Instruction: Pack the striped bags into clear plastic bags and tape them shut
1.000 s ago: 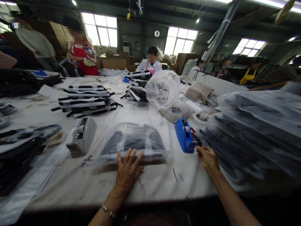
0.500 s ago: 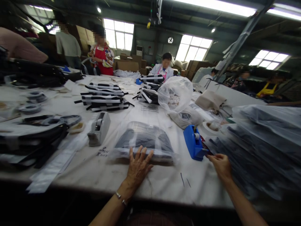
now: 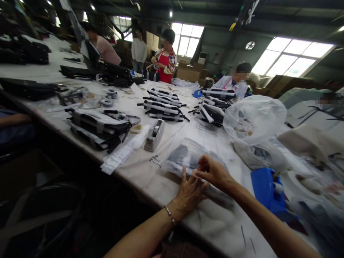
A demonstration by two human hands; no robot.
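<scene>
A dark folded item in a clear plastic bag [image 3: 178, 152] lies on the table in front of me. My left hand [image 3: 189, 193] rests on the bag's near edge with its fingers spread. Over the same edge, my right hand [image 3: 213, 172] is closed in a pinch, close to the left fingertips; whatever is between its fingers is too small to make out. To the right stands a blue tape dispenser [image 3: 264, 190], apart from both hands. A grey tape dispenser [image 3: 155, 134] is beyond the bag to the left.
Stacks of black-and-white strapped bundles [image 3: 163, 105] stand farther back, with another black bundle [image 3: 99, 125] at left. White strips [image 3: 126, 147] overhang the table edge. A clear bag of small pieces [image 3: 252, 118] and a tape roll [image 3: 303, 182] are at right. Several people work around the table.
My right hand has moved left from the blue tape dispenser to the bagged item, beside my left hand. My left hand stays on the bag. The view has turned left.
</scene>
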